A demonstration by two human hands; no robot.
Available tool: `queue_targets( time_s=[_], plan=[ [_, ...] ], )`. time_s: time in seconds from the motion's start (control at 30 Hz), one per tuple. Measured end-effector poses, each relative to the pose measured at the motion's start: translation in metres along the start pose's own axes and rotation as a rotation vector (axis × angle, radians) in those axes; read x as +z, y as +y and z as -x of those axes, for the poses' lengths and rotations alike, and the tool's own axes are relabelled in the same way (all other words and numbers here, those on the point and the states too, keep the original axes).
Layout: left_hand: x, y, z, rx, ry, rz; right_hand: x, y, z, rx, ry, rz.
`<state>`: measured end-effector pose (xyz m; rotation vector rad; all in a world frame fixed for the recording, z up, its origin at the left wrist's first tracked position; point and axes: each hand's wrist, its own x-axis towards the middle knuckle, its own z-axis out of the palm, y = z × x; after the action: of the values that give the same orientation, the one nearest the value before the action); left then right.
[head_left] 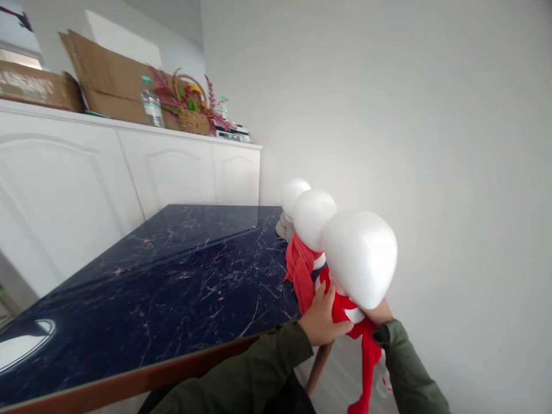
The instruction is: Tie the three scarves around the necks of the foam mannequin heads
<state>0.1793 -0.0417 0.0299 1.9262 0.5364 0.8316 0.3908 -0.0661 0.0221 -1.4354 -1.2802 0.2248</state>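
The nearest smooth white head form (361,259), like a foam mannequin head, stands at the table's right corner. A bright red scarf (367,362) is wrapped about its neck, one end hanging below the table edge. My left hand (324,317) grips the scarf at the near side of the neck, thumb and fingers bent around the cloth. On the far right side, my right hand (381,313) is at the neck by the scarf; the white form hides its fingers. Behind stands a second white head form (314,218) with a coral-red scarf (301,270).
A third white head form (295,194) with grey cloth (284,227) stands farthest back, near the wall. The dark blue marbled table (194,276) spreads to the left. Cardboard boxes (107,80), a bottle (152,104) and a flower basket (194,122) top the white cabinet (181,167).
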Motion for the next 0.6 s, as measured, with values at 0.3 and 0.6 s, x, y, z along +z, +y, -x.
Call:
queue_targets(
  time_s=[0.3, 0.6],
  plan=[
    [-0.013, -0.014, 0.001, 0.046, 0.062, -0.189, 0.027, 0.028, -0.004, -0.067, -0.037, 0.169],
    [-0.089, -0.007, 0.083, 0.013, 0.208, -0.531, 0.021, 0.01, 0.055, -0.415, 0.538, 0.454]
  ],
)
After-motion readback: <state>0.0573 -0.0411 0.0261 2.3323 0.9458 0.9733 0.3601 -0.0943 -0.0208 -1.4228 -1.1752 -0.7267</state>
